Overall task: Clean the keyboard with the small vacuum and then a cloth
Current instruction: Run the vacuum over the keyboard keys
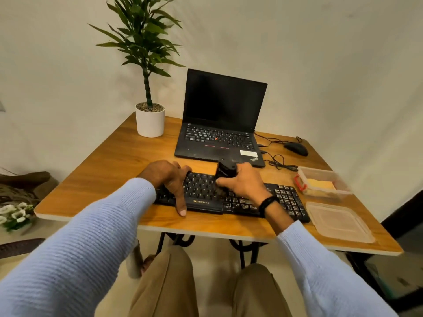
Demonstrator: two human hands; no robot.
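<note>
The black keyboard [231,200] lies along the near edge of the wooden bench [109,165], in front of an open laptop [219,124]. It is pinned at its left end by the left hand [170,179], fingers spread flat and released. The small vacuum [225,171] (black, upright) is gripped by the right hand [243,183] over the middle keys.

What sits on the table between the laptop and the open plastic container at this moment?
In the head view, black cables trail between the laptop and the container.
</note>
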